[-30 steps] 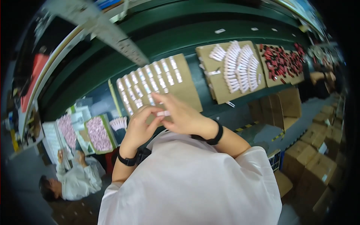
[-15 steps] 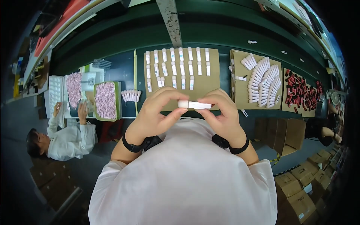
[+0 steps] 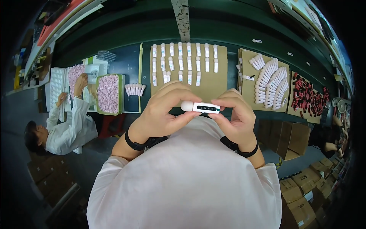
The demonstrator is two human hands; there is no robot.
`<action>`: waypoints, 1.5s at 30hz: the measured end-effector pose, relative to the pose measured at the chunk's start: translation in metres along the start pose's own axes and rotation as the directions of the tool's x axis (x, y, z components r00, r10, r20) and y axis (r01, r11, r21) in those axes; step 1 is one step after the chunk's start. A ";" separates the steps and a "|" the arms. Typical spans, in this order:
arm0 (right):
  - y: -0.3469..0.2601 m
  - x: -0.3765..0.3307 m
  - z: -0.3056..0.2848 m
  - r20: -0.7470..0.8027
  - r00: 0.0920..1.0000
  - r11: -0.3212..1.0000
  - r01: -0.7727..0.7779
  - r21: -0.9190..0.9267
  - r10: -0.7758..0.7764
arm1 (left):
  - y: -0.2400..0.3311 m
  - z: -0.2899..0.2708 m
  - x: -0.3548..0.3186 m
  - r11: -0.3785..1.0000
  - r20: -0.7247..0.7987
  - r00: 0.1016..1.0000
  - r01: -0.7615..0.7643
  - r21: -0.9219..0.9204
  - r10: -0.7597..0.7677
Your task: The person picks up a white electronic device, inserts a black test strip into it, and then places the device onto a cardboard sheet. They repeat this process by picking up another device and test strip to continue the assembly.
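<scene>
I hold a small white stick-shaped device with a rounded head and a dark strip level in front of my chest. My left hand pinches its rounded end and my right hand pinches the other end. Both wrists wear black bands. Just beyond my hands lies a brown cardboard sheet on the green bench, carrying rows of the same white devices.
To the right lie a cardboard sheet with fanned white pieces and another with red and black parts. At the left a person in white works at a tray of pink parts. Cardboard boxes stack at lower right.
The view has swung so the bench sits square ahead. My hands, bunched together a second ago, have spread to hold the white device level by its two ends.
</scene>
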State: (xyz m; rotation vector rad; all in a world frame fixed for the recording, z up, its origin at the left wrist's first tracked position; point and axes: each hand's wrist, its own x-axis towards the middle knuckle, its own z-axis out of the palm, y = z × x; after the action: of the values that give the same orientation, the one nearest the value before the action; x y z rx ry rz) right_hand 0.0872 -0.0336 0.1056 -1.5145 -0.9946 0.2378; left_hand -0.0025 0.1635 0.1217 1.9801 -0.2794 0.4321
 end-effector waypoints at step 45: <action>0.195 -0.044 0.025 -0.068 0.972 0.857 -0.229 -0.462 0.223 | -0.107 0.015 -0.054 0.821 0.054 0.835 0.525 0.223 -0.548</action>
State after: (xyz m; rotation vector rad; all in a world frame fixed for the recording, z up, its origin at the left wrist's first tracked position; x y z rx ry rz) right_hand 0.1298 -0.0231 -0.0913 -2.0801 -0.9002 0.1580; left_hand -0.0082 0.1968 0.0055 2.1741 0.2695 -0.0277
